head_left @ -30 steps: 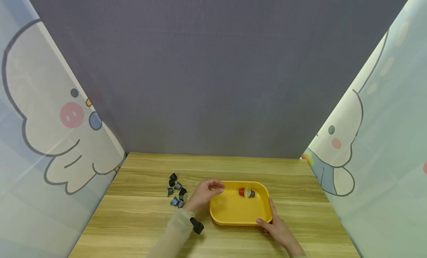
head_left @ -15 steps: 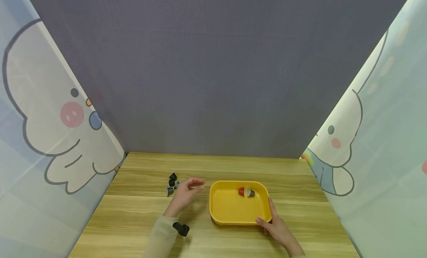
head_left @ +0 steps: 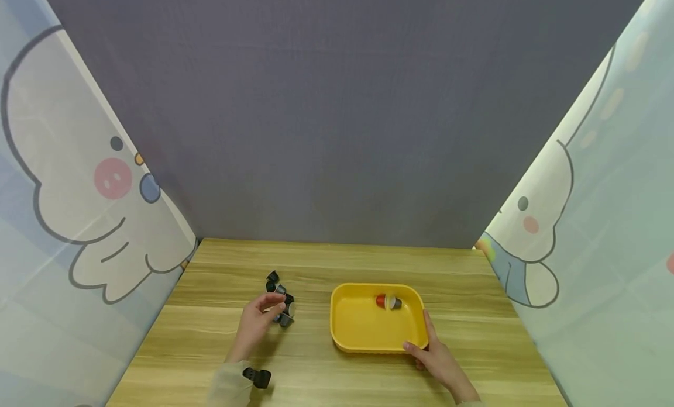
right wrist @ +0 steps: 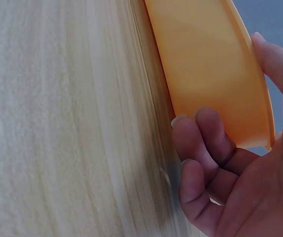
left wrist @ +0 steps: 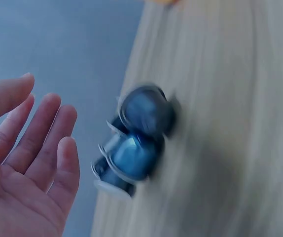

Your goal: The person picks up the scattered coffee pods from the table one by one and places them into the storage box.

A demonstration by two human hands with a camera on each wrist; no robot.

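Observation:
My left hand (head_left: 255,322) hovers at the near left side of a pile of coffee capsules (head_left: 286,321), its fingers loosely bent around nothing. In the left wrist view the palm (left wrist: 23,197) is bare, and a blue capsule (left wrist: 134,157) and a dark capsule (left wrist: 144,109) lie apart from the fingertips, slightly blurred. My right hand (head_left: 442,363) grips the near right corner of a yellow tray (head_left: 337,345), thumb at the rim and fingers curled against the outer wall (right wrist: 205,64). Inside the tray, a red capsule (head_left: 381,301) and a grey capsule (head_left: 397,304) lie near the far wall.
Several more dark capsules, one of them a black capsule (head_left: 272,276), are scattered behind the left hand. All stand on a wood-grain table (head_left: 316,383). A grey partition (head_left: 337,132) rises at the back, and printed cartoon curtains (head_left: 605,220) flank both sides.
My left hand has moved left, from over the tray's left rim to the capsule pile, with nothing in it. The right hand and the tray have stayed in place.

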